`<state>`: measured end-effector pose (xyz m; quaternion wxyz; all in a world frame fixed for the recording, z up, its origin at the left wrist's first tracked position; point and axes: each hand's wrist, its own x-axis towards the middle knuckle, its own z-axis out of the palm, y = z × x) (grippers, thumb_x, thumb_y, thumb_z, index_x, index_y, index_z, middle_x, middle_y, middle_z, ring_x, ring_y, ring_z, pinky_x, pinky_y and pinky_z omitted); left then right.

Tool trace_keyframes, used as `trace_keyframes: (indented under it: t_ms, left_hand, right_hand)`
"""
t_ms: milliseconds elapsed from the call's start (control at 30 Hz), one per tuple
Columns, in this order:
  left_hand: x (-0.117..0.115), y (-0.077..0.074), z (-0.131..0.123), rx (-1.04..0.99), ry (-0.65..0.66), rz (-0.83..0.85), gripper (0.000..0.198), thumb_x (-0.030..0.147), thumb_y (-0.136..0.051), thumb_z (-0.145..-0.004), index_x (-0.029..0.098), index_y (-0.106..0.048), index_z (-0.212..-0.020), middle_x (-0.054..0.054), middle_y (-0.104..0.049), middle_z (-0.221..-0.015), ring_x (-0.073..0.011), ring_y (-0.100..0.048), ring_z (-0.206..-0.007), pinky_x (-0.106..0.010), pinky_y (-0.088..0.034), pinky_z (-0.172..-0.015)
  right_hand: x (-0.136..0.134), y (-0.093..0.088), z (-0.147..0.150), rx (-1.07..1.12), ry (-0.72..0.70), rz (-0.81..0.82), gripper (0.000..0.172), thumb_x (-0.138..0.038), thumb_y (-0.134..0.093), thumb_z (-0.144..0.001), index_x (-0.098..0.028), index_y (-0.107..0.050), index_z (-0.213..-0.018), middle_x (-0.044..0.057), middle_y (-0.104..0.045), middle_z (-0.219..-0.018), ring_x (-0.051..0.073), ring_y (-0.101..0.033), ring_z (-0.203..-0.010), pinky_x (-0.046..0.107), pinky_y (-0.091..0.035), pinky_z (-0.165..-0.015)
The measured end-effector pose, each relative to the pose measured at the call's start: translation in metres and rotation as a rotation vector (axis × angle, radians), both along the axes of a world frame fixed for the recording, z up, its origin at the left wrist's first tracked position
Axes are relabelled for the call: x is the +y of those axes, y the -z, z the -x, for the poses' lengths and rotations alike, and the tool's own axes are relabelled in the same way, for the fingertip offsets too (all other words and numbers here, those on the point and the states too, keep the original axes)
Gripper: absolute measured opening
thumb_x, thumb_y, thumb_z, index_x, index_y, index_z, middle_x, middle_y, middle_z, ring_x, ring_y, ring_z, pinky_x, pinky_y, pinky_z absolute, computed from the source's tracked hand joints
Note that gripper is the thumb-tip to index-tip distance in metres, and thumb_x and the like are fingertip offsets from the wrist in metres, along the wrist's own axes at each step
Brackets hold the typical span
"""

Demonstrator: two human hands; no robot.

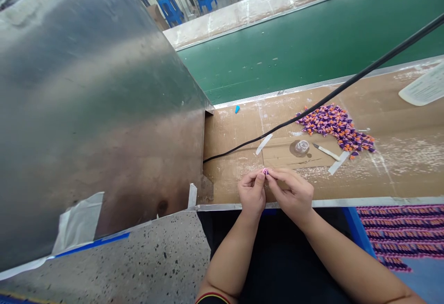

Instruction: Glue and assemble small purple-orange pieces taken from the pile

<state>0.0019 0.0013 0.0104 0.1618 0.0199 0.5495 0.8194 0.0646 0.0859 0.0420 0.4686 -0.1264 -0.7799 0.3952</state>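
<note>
My left hand (252, 192) and my right hand (292, 193) meet over the front edge of the bench. Between their fingertips they pinch one small pink and purple piece (265, 171), mostly covered by the fingers. Both hands are closed on it. Beyond them on the cardboard lies a pile of small purple, orange and pink pieces (335, 126). A small clear cup (301, 146) stands on a damp patch, and a craft knife (326, 152) with a pale handle lies just right of it.
A large metal panel (104, 109) rises at left. A black cable (333, 96) slants over the cardboard-covered bench. Behind runs a green belt (294, 49). A blue bit (237, 109) and a whitish translucent container (425, 86) lie on the bench. Rows of similar pieces (405, 230) fill a blue-edged tray at lower right.
</note>
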Motion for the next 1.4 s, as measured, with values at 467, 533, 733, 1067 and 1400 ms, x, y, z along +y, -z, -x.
trace_keyframes:
  t_ms: [467,533,733,1067,1400]
  left_hand:
    - [-0.009,0.005,-0.003,0.243,0.069,0.082,0.031,0.054,-0.085,-0.088,0.023,-0.086,-0.092,-0.011,-0.083,-0.099,-0.0242,-0.081,-0.096,-0.038,-0.065,-0.094]
    - [-0.009,0.005,-0.002,0.245,0.081,0.087,0.034,0.056,-0.085,-0.087,0.022,-0.087,-0.093,-0.012,-0.083,-0.101,-0.0253,-0.08,-0.098,-0.039,-0.064,-0.096]
    - [-0.01,0.004,0.0,0.132,0.159,-0.027,0.041,0.06,-0.089,-0.079,0.023,-0.088,-0.096,-0.016,-0.082,-0.108,-0.0277,-0.079,-0.103,-0.039,-0.065,-0.093]
    - [-0.011,-0.001,0.002,0.092,0.192,-0.106,0.035,0.056,-0.091,-0.074,0.027,-0.089,-0.095,-0.013,-0.082,-0.107,-0.0278,-0.078,-0.103,-0.04,-0.064,-0.095]
    - [-0.011,-0.001,0.003,0.074,0.218,-0.146,0.032,0.05,-0.09,-0.073,0.027,-0.089,-0.095,-0.012,-0.082,-0.105,-0.0291,-0.077,-0.103,-0.042,-0.063,-0.096]
  right_hand:
    - [0.004,-0.005,-0.006,-0.036,0.019,-0.027,0.017,-0.013,-0.074,-0.096,-0.028,-0.082,-0.1,0.003,-0.085,-0.092,0.02,-0.081,-0.08,0.032,-0.071,-0.074]
    - [0.005,-0.006,-0.006,-0.043,0.021,-0.017,0.018,-0.013,-0.074,-0.095,-0.028,-0.082,-0.1,0.003,-0.085,-0.093,0.021,-0.082,-0.08,0.034,-0.071,-0.075]
    - [0.007,-0.005,-0.007,-0.057,0.027,0.04,0.015,-0.016,-0.074,-0.096,-0.028,-0.082,-0.097,0.004,-0.085,-0.092,0.021,-0.082,-0.08,0.035,-0.072,-0.077]
    - [0.005,-0.006,-0.007,0.001,0.024,0.041,0.018,-0.012,-0.075,-0.094,-0.028,-0.082,-0.098,0.003,-0.084,-0.091,0.021,-0.082,-0.079,0.033,-0.071,-0.073]
    - [0.002,-0.01,-0.005,0.0,0.03,0.014,0.016,-0.012,-0.075,-0.095,-0.027,-0.081,-0.097,0.004,-0.084,-0.091,0.02,-0.081,-0.077,0.032,-0.071,-0.073]
